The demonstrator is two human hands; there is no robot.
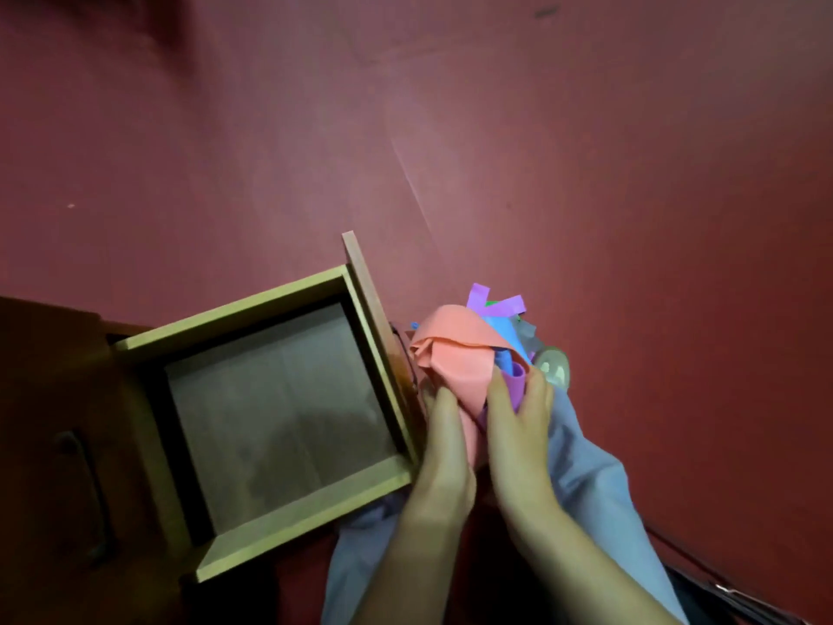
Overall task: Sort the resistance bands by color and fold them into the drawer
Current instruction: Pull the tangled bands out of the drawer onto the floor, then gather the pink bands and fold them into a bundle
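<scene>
A tangled bundle of resistance bands [455,354] lies to the right of the open drawer: a large salmon-pink band on top, with blue [500,329] and purple [496,302] bands and a bit of green poking out behind. My left hand [444,439] grips the pink band from below. My right hand [518,421] holds the bundle's right side, fingers curled over a purple band. The wooden drawer [234,315] is pulled out on the left, and nothing lies on its grey bottom.
The floor [586,173] is dark red all around. The drawer belongs to a dark brown cabinet [54,399] at the left edge. Light blue cloth [586,480] lies under my arms. A round pale object [556,367] sits beside the bundle.
</scene>
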